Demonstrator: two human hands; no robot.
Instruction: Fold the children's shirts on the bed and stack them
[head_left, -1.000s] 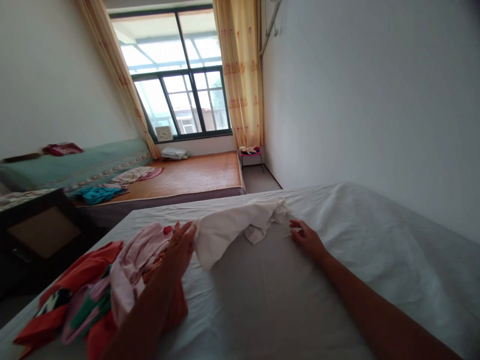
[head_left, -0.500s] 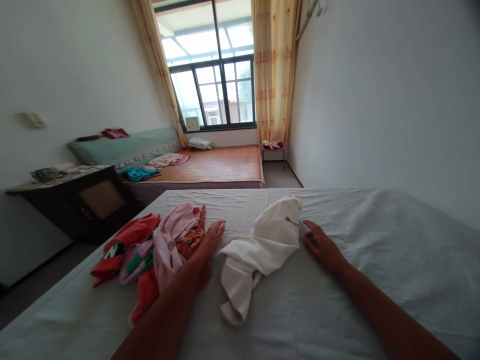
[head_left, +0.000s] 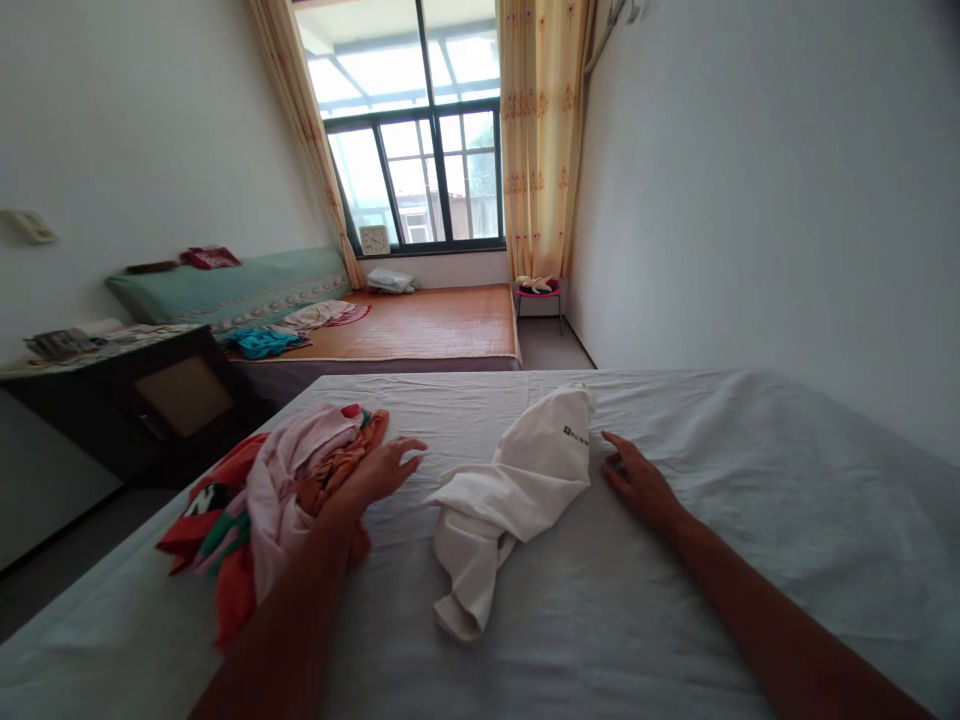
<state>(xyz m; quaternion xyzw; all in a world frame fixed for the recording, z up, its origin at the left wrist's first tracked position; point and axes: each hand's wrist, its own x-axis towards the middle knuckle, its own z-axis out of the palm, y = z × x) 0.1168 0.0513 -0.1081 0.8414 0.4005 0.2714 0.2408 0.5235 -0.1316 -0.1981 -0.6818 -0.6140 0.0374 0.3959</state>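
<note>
A crumpled white garment [head_left: 536, 440] with dark printed lettering lies twisted on the pale sheet [head_left: 570, 600], between my two hands. My left hand [head_left: 384, 470] is open, its fingers bent a little and pointing toward the white garment, with a gap between them. Left of it is a heap of clothes: a pink cloth [head_left: 277, 480], an orange patterned piece [head_left: 341, 465] and a red garment [head_left: 238, 460]. My left forearm hides part of the heap. Just right of the white garment, my right hand [head_left: 636, 478] is open and holds nothing.
Beyond the sheet's far edge stands a bed with a brown mat [head_left: 442, 320], a blue cloth [head_left: 268, 342] and a folded bundle [head_left: 390, 281] on it. A dark cabinet [head_left: 180, 390] is at the left. A small pink stool [head_left: 538, 292] stands by the curtain, and a white wall runs along the right.
My left hand has moved left, away from the white garment, and the clothes heap has shifted left too. The right hand stays beside the white garment. The view has turned slightly.
</note>
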